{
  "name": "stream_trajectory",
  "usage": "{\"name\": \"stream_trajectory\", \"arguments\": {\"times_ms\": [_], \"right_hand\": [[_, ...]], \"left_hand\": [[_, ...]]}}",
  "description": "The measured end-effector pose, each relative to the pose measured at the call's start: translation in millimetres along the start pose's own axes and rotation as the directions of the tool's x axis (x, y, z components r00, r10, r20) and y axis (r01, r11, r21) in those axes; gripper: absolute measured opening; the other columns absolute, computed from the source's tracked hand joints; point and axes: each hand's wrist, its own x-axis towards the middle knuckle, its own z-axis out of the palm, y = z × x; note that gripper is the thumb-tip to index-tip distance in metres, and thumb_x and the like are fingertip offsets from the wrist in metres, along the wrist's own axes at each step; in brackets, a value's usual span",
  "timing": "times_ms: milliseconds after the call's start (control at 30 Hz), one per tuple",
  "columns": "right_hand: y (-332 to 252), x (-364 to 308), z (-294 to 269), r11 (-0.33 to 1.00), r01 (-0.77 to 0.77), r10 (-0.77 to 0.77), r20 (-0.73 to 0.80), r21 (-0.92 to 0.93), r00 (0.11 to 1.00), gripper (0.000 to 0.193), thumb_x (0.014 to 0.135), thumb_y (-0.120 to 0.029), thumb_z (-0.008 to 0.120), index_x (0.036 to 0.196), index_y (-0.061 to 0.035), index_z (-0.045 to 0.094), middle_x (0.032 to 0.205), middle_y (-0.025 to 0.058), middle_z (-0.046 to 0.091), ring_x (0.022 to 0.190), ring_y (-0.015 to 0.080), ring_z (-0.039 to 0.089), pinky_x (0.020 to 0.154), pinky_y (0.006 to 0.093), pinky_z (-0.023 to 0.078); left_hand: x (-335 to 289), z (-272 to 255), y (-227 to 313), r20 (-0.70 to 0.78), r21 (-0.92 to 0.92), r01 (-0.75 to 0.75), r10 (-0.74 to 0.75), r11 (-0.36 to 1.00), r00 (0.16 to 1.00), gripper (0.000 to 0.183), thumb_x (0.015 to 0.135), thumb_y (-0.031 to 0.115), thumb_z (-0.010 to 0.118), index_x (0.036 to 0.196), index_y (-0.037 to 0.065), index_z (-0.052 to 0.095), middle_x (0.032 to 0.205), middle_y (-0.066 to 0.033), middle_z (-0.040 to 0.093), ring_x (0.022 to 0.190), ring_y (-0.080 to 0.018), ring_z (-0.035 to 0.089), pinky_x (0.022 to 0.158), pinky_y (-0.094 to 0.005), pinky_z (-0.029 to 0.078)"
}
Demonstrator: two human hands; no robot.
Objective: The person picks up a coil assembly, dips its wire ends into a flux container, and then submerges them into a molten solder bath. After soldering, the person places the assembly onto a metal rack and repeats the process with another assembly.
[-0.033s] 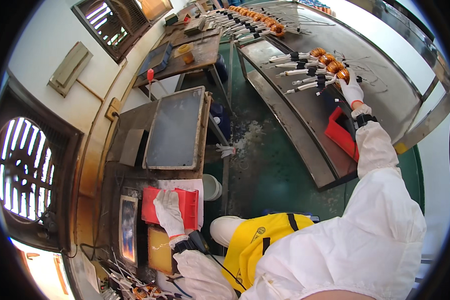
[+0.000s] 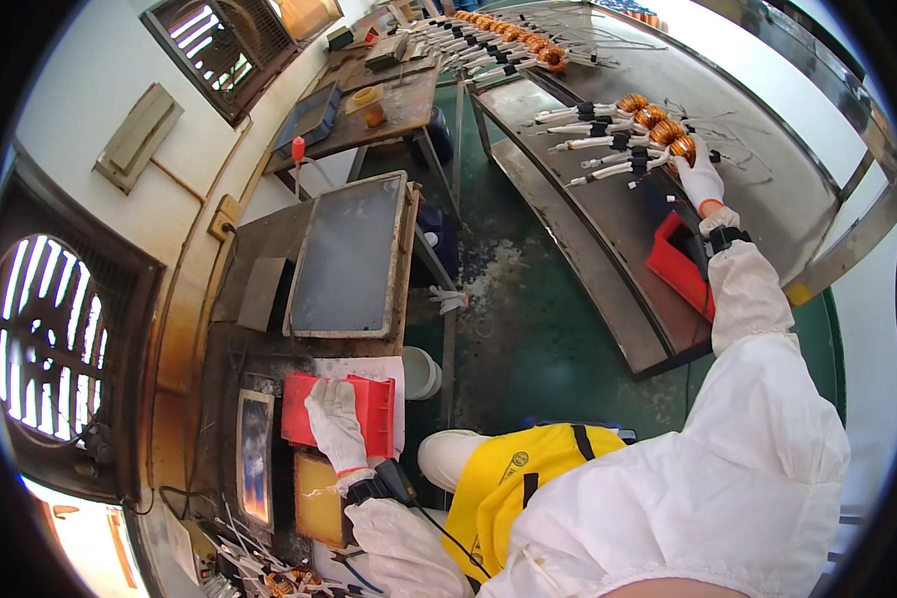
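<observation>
At the near end of a short row of copper-wound ring coils [image 2: 651, 118], my right hand [image 2: 703, 182], in a white glove, has its fingers round the closest coil [image 2: 683, 149]. White-sleeved leads with black wrapping stick out from these coils. My left hand [image 2: 335, 424], also gloved, lies over a red plastic bin [image 2: 377, 414] with its fingers stretched out. Just beside that bin are a pan of yellowish material [image 2: 321, 498] and a narrow pot with a shiny, metallic surface [image 2: 256, 456].
A second red bin [image 2: 679, 264] sits by my right forearm on the metal table [image 2: 767, 189]. More coils [image 2: 513, 35] line its far end. A grey-topped tray [image 2: 349, 259] lies on the left bench. A white bucket [image 2: 421, 374] and loose glove [image 2: 449, 298] are lower down.
</observation>
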Motion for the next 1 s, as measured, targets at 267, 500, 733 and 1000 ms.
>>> {"name": "stream_trajectory", "arguments": {"times_ms": [267, 500, 733, 1000], "right_hand": [[-42.3, -22.7, -31.9, 0.95, 0.162, -0.169, -0.003, -0.267, 0.986, 0.047, 0.086, -0.033, 0.06, 0.13, -0.0197, 0.048, 0.107, 0.0202, 0.06, 0.097, 0.0377, 0.06, 0.08, 0.0481, 0.048], [-96.2, -89.0, -8.8, 0.752, 0.586, -0.647, 0.168, 0.302, 0.744, 0.016, 0.087, -0.021, 0.059, 0.097, -0.0082, 0.06, 0.09, 0.015, 0.064, 0.088, 0.0327, 0.062, 0.076, 0.0388, 0.049], [-131.0, -92.0, -17.4, 0.588, 0.805, -0.773, -0.348, -0.08, 0.53, 0.033, 0.082, -0.006, 0.057, 0.114, -0.0128, 0.058, 0.097, 0.0098, 0.058, 0.089, 0.027, 0.059, 0.078, 0.0384, 0.047], [-108.5, -80.2, -15.0, 0.631, 0.765, -0.772, -0.208, -0.131, 0.601, 0.042, 0.075, 0.004, 0.051, 0.113, -0.011, 0.06, 0.109, 0.0115, 0.061, 0.105, 0.0314, 0.056, 0.09, 0.0408, 0.043]], "left_hand": [[-0.1, -1.9, -0.6, -0.025, -0.026, -0.004, 0.004, 1.0, 1.0, 0.053, 0.098, 0.039, 0.044, 0.13, -0.004, 0.044, 0.127, -0.0203, 0.049, 0.117, -0.0288, 0.05, 0.1, -0.0403, 0.046], [-2.1, 6.1, 3.4, -0.041, -0.06, 0.02, -0.023, 0.998, 0.999, 0.052, 0.1, 0.037, 0.043, 0.13, -0.005, 0.042, 0.129, -0.0205, 0.047, 0.116, -0.0286, 0.051, 0.101, -0.0398, 0.046], [-4.2, 3.8, -0.2, -0.021, -0.048, -0.004, 0.003, 0.999, 1.0, 0.054, 0.099, 0.038, 0.044, 0.131, -0.005, 0.04, 0.129, -0.022, 0.046, 0.118, -0.0299, 0.049, 0.099, -0.0409, 0.047], [-1.8, 4.4, 3.1, -0.002, -0.061, -0.006, 0.006, 0.998, 1.0, 0.054, 0.099, 0.037, 0.044, 0.131, -0.006, 0.041, 0.13, -0.022, 0.045, 0.12, -0.0303, 0.048, 0.1, -0.0411, 0.046]]}}
